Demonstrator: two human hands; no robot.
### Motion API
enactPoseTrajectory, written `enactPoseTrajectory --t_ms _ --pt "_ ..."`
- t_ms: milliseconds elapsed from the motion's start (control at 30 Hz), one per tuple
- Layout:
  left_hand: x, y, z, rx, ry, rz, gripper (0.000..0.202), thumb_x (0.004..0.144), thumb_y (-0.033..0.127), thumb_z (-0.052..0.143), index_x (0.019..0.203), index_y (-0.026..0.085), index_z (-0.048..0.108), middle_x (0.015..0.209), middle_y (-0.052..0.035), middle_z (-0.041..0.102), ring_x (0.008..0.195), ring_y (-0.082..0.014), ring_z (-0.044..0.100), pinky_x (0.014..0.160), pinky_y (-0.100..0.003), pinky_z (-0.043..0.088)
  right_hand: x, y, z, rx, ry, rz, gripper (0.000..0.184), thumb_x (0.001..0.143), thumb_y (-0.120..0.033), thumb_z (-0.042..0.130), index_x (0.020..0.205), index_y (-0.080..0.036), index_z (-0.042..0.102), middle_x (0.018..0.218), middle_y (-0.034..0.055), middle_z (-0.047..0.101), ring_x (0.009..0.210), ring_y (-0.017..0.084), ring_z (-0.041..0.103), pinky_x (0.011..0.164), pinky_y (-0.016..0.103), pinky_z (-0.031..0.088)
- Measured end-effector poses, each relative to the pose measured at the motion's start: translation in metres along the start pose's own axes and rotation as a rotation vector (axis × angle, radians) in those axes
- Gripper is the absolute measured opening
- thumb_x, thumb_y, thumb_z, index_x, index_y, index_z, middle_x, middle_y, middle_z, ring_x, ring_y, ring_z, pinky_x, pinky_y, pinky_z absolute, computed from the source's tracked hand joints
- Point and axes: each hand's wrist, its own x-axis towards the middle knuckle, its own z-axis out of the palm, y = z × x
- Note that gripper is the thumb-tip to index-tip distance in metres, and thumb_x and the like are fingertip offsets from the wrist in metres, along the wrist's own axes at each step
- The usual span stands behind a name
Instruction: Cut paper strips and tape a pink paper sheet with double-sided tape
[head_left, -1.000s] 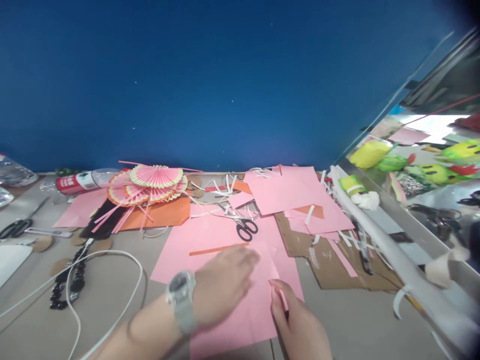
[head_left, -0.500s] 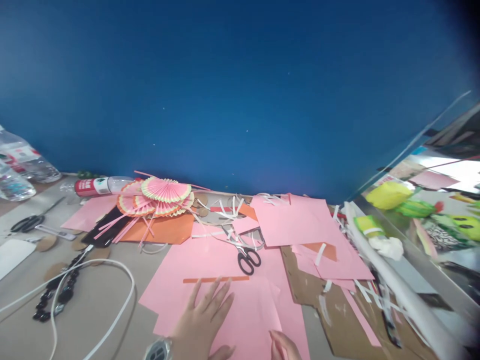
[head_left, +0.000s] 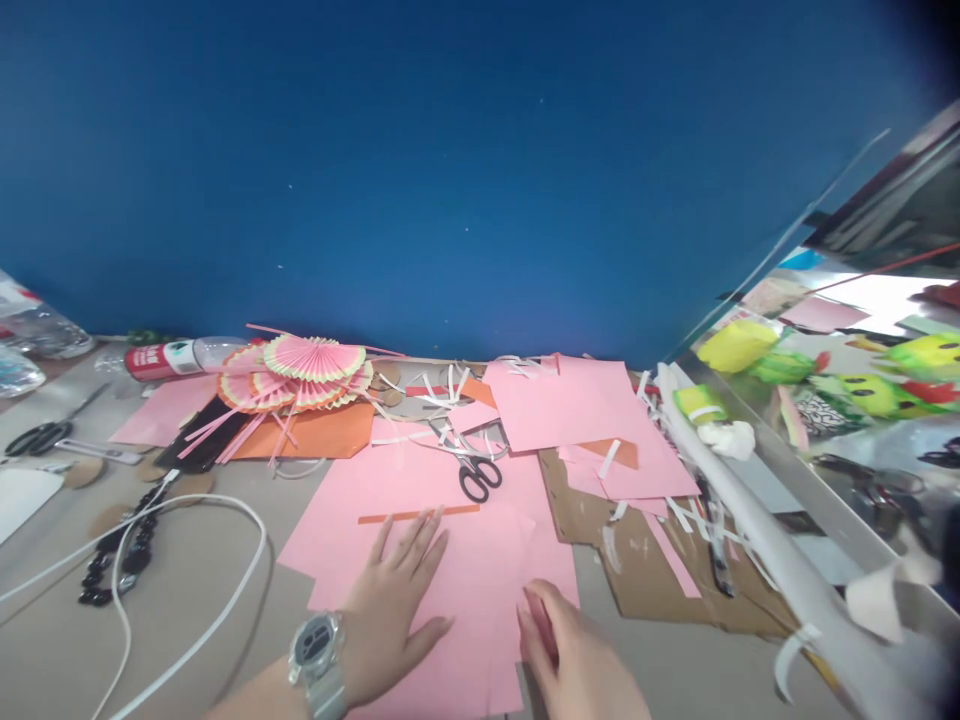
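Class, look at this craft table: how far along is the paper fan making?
Done: several pleated fans lie stacked at the back. In hand: the left hand lies flat on a pink sheet, and the right hand pinches its edge. Left: that sheet looks unpleated; more pink paper and scissors lie beyond.

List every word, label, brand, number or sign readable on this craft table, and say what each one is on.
Nothing here reads clearly.
Bottle, lying on its side by the blue wall: white lettering on its red label, too blurred to read.
Wristwatch on the left hand: the face shows a dark display, digits too small to read.
Clear bottles at the far left: labels blurred, unreadable.
Pink paper sheet under the hands: no print.
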Motion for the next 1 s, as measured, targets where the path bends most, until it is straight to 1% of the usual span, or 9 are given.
enactPoseTrajectory --t_ms 100,200,367,433,633,800,867,933,1000 --pt "0.0 0.001 -0.003 0.016 0.002 0.005 0.071 0.092 0.048 0.036 0.149 0.021 0.003 0.156 -0.0099 0.008 0.143 -0.0299 0.015 0.113 -0.055 0.009 0.022 -0.01 -0.021 0.009 -0.073 -0.097 0.033 0.091 -0.031 0.039 0.116 -0.026 0.06 0.099 0.0077 0.062 0.095 0.025 0.061 0.081 0.037 0.047" --pt "-0.001 0.0 -0.002 0.04 0.022 0.027 0.07 0.092 0.047 0.036 0.149 0.021 0.005 0.156 -0.01 0.01 0.142 -0.0298 0.017 0.113 -0.054 0.01 0.045 -0.027 -0.026 0.234 -0.231 -0.114 0.046 0.092 -0.029 0.037 0.135 -0.018 0.048 0.118 0.0134 0.058 0.114 0.029 0.052 0.098 0.043 0.037" --pt "0.0 0.001 0.0 0.116 0.058 0.029 0.069 0.093 0.049 0.032 0.149 0.017 0.007 0.156 -0.0104 0.012 0.143 -0.0283 0.015 0.113 -0.052 0.009 0.058 -0.045 -0.016 0.377 -0.371 -0.044 0.058 0.093 -0.039 0.034 0.144 -0.01 0.034 0.102 0.0164 0.067 0.095 0.03 0.063 0.082 0.041 0.046" --pt "-0.001 0.001 0.001 0.142 0.064 0.033 0.069 0.093 0.05 0.031 0.149 0.017 0.008 0.156 -0.01 0.011 0.143 -0.0277 0.014 0.113 -0.051 0.007 0.055 -0.046 -0.013 0.444 -0.404 -0.005 0.061 0.093 -0.043 0.034 0.145 -0.01 0.029 0.103 0.0163 0.067 0.096 0.03 0.063 0.079 0.04 0.047" --pt "-0.002 -0.001 0.004 0.205 0.105 0.045 0.066 0.094 0.05 0.031 0.148 0.016 0.015 0.156 -0.0099 0.013 0.142 -0.0276 0.018 0.113 -0.049 0.007 0.046 -0.044 -0.012 0.681 -0.434 0.061 0.061 0.095 -0.048 0.033 0.148 -0.019 0.024 0.126 0.0099 0.058 0.118 0.025 0.053 0.093 0.035 0.044" --pt "0.008 0.012 0.006 0.221 0.14 -0.002 0.064 0.091 0.051 0.036 0.142 0.012 0.034 0.152 -0.0129 0.027 0.139 -0.0299 0.028 0.111 -0.048 0.016 0.047 -0.041 -0.006 0.784 -0.477 0.085 0.069 0.093 -0.05 0.035 0.149 -0.014 0.016 0.15 0.0083 0.027 0.139 0.022 0.024 0.113 0.036 0.022" --pt "0.015 0.02 0.008 0.198 0.132 -0.042 0.057 0.091 0.045 0.038 0.136 0.012 0.044 0.15 -0.0117 0.031 0.138 -0.0292 0.029 0.112 -0.047 0.018 0.048 -0.041 -0.003 0.802 -0.486 0.092 0.07 0.093 -0.049 0.036 0.149 -0.013 0.015 0.152 0.0081 0.022 0.14 0.021 0.02 0.115 0.037 0.017" --pt "0.023 0.027 0.01 0.16 0.126 -0.034 0.054 0.092 0.039 0.036 0.139 0.013 0.041 0.151 -0.0095 0.029 0.139 -0.0273 0.027 0.113 -0.044 0.018 0.048 -0.04 -0.002 0.815 -0.484 0.09 0.068 0.093 -0.049 0.034 0.149 -0.013 0.018 0.152 0.0078 0.022 0.14 0.02 0.02 0.115 0.036 0.017" --pt "0.027 0.029 0.012 0.12 0.106 0.023 0.061 0.092 0.039 0.035 0.146 0.013 0.025 0.154 -0.0091 0.021 0.141 -0.0274 0.022 0.113 -0.043 0.018 0.048 -0.04 -0.003 0.852 -0.471 0.085 0.065 0.094 -0.049 0.034 0.148 -0.015 0.022 0.148 0.0087 0.031 0.136 0.02 0.03 0.112 0.034 0.024"
